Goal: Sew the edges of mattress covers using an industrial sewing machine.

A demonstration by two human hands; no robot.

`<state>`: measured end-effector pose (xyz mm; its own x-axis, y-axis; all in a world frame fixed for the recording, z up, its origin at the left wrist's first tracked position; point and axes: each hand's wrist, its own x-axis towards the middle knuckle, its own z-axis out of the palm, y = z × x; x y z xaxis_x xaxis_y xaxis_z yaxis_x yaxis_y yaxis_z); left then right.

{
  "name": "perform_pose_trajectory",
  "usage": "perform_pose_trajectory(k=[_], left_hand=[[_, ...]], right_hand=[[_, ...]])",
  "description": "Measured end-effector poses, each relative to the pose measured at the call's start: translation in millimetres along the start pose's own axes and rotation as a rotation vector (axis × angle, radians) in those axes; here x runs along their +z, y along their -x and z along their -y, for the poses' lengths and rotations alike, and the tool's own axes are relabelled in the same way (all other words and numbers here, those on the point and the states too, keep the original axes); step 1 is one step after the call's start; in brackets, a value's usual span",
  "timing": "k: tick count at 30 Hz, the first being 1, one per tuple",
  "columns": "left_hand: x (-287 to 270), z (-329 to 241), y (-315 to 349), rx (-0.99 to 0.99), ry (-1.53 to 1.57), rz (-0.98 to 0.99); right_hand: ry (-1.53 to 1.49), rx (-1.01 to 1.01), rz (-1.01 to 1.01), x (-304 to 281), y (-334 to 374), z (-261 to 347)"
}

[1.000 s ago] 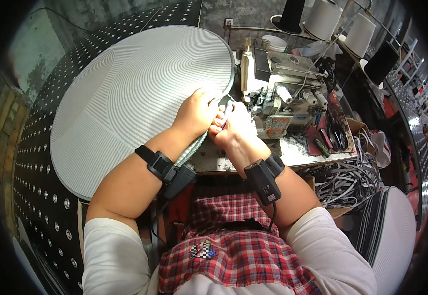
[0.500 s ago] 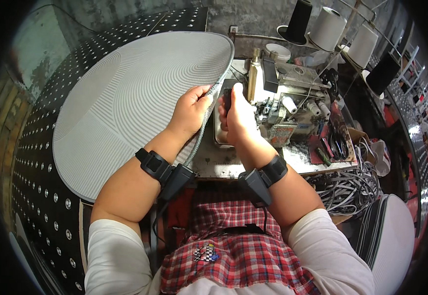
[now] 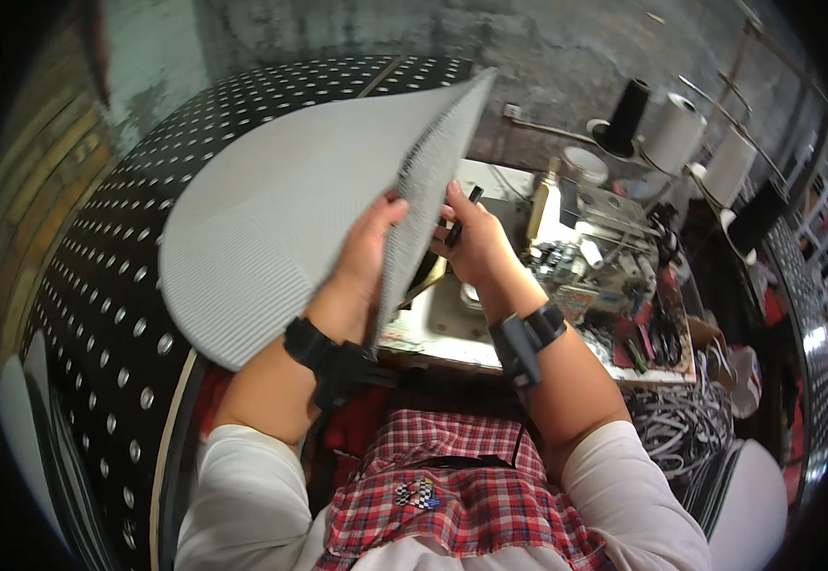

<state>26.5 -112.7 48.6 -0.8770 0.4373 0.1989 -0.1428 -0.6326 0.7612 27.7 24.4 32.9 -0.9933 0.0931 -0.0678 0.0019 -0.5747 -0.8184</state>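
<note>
A large grey oval mat (image 3: 271,181) with a ribbed pattern lies to the left, its right side lifted so that a speckled grey underside (image 3: 428,195) shows. My left hand (image 3: 364,249) is closed on the raised edge, thumb on the ribbed face and the other fingers partly hidden. Close to the underside, my right hand (image 3: 478,238) is closed around a slim black tool (image 3: 456,230), too small and blurred to name. To the right of that hand stands an overlock sewing machine (image 3: 604,247) on a white worktop (image 3: 452,333).
A black table with shiny round studs (image 3: 100,314) spreads out on the left. Thread cones (image 3: 675,127) stand behind the machine. Scissors and small tools (image 3: 650,338) lie at the worktop's right. Below are a heap of grey strips (image 3: 680,423) and stacked mats (image 3: 747,495).
The mat's right edge has been lifted and turned, exposing its underside. My right hand has turned, so the black tool shows more. The whole view has shifted.
</note>
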Motion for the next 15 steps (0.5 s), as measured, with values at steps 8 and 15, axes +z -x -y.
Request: perform_pose_trajectory(k=[8,15], left_hand=[[-31,-16,123,-0.274,-0.301,-0.073],[-96,-274,273,0.0,-2.473,-0.991]], right_hand=[[1.622,-0.548,-0.191,63,24,9],[1.698,-1.195,-0.008,79,104,177]])
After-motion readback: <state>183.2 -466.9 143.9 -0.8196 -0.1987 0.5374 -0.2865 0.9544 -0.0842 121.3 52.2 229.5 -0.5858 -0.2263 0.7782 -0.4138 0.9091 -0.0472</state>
